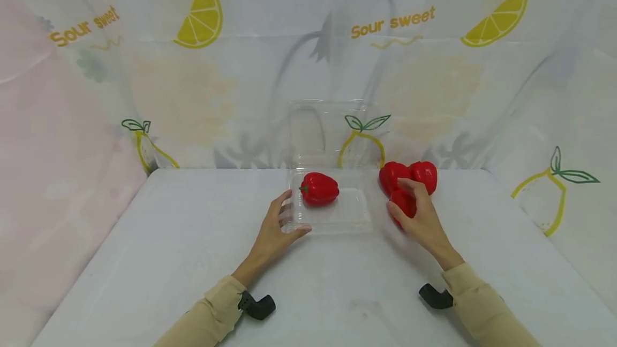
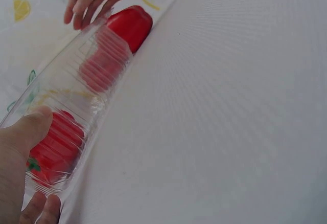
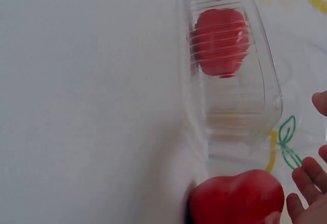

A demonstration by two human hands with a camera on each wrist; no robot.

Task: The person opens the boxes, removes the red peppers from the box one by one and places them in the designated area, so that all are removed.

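Observation:
A clear plastic clamshell box (image 1: pixel 354 209) lies on the white table with its lid (image 1: pixel 332 105) raised at the back. Inside, toward the left, one red bell pepper (image 1: pixel 320 190) rests on its side, its green stem pointing left. My left hand (image 1: pixel 272 235) holds the box's front left corner, thumb along the front and fingers at the left side. Right of the box sits a group of three red bell peppers (image 1: pixel 425 176). Over the nearest of them, a pepper (image 3: pixel 236 198), hovers my right hand (image 1: pixel 424 223), fingers apart and a gap showing in the right wrist view.
A white cloth backdrop (image 1: pixel 260 95) printed with lemons and lettering hangs right behind the table. The white tabletop (image 1: pixel 193 240) extends to the left and in front of the box. Dark wrist devices (image 1: pixel 260 308) sit below both sleeves.

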